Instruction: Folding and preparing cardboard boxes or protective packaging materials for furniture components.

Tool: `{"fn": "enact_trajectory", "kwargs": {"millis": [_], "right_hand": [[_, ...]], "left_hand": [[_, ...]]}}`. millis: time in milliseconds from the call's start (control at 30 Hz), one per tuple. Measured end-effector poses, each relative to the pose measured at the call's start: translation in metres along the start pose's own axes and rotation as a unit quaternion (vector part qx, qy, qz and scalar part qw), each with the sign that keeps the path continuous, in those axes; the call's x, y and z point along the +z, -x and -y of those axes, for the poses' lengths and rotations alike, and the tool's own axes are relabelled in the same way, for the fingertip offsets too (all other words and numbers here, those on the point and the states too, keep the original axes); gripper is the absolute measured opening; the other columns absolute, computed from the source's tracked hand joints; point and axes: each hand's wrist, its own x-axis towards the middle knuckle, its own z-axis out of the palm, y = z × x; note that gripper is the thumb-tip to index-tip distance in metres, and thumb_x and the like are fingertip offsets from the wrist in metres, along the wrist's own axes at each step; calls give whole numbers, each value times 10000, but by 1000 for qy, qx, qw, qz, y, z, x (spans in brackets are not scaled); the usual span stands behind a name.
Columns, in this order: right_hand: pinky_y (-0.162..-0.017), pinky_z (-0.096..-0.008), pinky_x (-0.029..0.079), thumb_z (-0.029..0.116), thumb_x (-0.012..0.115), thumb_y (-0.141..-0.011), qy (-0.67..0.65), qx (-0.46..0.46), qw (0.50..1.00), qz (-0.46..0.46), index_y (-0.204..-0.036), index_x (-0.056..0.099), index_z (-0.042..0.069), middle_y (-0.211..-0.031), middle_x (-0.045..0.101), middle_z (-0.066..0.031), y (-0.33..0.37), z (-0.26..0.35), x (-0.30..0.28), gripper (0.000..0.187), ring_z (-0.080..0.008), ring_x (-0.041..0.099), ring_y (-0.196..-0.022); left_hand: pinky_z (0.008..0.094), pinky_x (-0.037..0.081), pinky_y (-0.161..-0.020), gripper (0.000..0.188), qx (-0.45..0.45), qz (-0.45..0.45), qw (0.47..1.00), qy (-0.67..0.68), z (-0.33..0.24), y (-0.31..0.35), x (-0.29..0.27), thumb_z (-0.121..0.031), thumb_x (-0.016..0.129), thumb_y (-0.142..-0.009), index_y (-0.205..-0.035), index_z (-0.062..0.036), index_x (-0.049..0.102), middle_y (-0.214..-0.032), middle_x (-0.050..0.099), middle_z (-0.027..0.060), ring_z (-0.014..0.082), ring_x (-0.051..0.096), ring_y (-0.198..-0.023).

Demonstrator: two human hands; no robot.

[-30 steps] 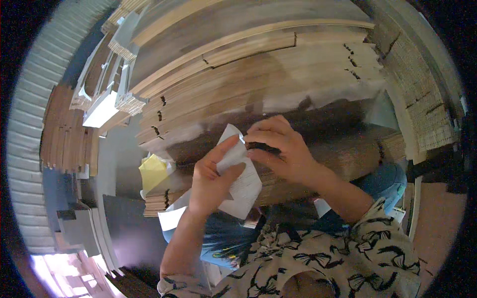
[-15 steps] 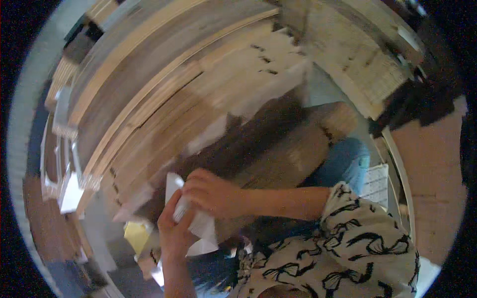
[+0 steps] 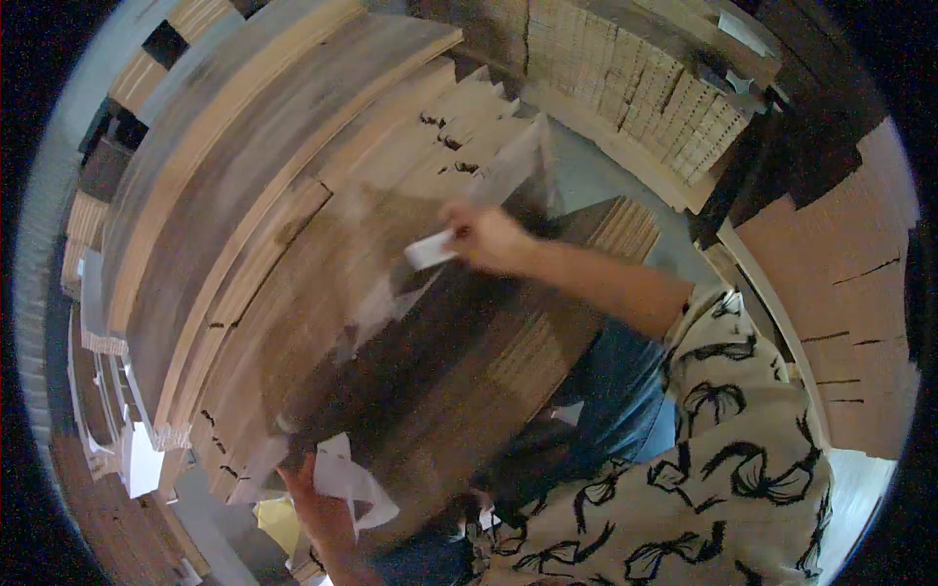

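Note:
My right hand (image 3: 490,241) is closed on a small white strip (image 3: 430,251), held over the large brown cardboard sheets in the middle. Motion smears its fingertips a little. At the lower left, my left hand (image 3: 315,488) is by the near left corner of the cardboard (image 3: 264,376). A loose, curling sheet of white paper (image 3: 354,485) hangs from between its thumb and fingers; part of that grip is hidden. Beneath my right forearm lies a stack of cardboard with a dark brown top (image 3: 440,361), its layered edges facing right.
Further tan-edged cardboard stacks (image 3: 220,146) curve along the far left. Bundled cardboard pieces (image 3: 625,88) stand at the back right. A large brown sheet (image 3: 831,303) is on the right. Near the lower left are a yellow piece (image 3: 278,523) and a white sheet (image 3: 145,459).
My hands were together on the white paper and are now apart. The right has moved up and away with a small white strip; the left has shifted down with the paper. The view has turned somewhat.

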Motion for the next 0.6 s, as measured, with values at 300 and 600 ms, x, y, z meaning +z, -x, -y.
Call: {"fn": "enact_trajectory", "kwargs": {"millis": [300, 600], "right_hand": [[-729, -378, 470, 228, 693, -693, 115, 87, 977, -155, -1020, 558, 38, -895, 621, -158, -56, -170, -97, 402, -323, 597, -844], [-716, -387, 474, 317, 675, -720, 132, 192, 939, -252, -992, 566, 43, -853, 625, -171, -77, -185, -106, 401, -312, 604, -824]], "left_hand": [[418, 411, -896, 458, 48, 20, 990, -134, 23, 10, -29, -306, 493, -881, -1207, 10, 436, -1155, 506, 145, 278, 492, -1060], [470, 427, -884, 453, -43, -63, 985, -156, 14, 20, -8, -246, 535, -850, -1257, -77, 430, -1234, 490, 121, 290, 474, -1114]]}}
